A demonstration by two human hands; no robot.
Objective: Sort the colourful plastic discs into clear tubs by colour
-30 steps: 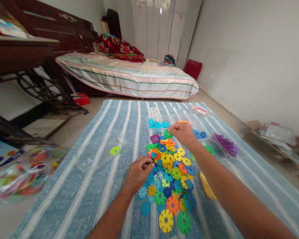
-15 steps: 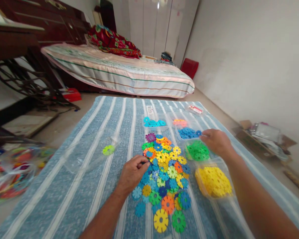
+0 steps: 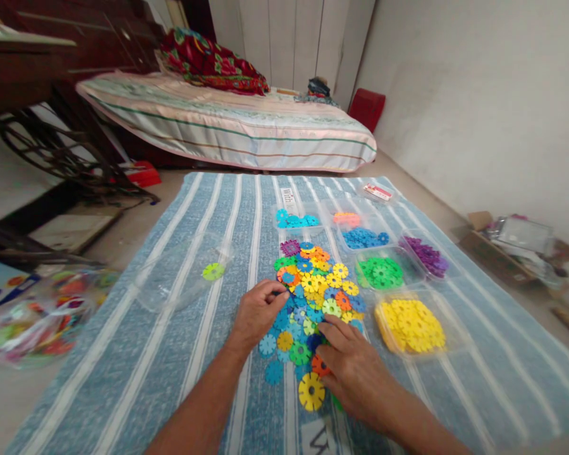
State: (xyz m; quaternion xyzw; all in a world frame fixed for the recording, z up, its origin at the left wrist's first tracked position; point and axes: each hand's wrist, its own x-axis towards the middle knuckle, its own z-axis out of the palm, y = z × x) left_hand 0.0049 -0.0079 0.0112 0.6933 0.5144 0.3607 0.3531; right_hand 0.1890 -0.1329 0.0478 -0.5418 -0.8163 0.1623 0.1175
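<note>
A: Where was the pile?

B: Heap of flat plastic discs (image 3: pixel 313 297), notched rims like gears, mixed colours, sat mid-mat on the blue-and-white striped woven mat (image 3: pixel 171 354).

A: Hands?

B: Left hand (image 3: pixel 257 314) rested at the heap's left edge, fingers curled narrow, tips pinched at a disc; couldn't tell if it actually gripped one. Right hand (image 3: pixel 355 370) lay flat over the near edge of the heap, fingers loosely spread, pressing on discs, nothing lifted. A yellow disc (image 3: pixel 312 392) lay just beside its knuckles.

A: Around it?

B: Clear plastic trays right of the heap, sorted by colour: yellow tray (image 3: pixel 410 325) nearest, green tray (image 3: pixel 380 272), purple tray (image 3: pixel 427 256), dark blue tray (image 3: pixel 365 238), light blue tray (image 3: pixel 294 220). Lone lime disc (image 3: pixel 213 272) in a clear tray on the left. Crinkled clear bag of discs (image 3: pixel 33 313) on the floor, off the mat. Striped mattress (image 3: pixel 227 123) behind.
</note>
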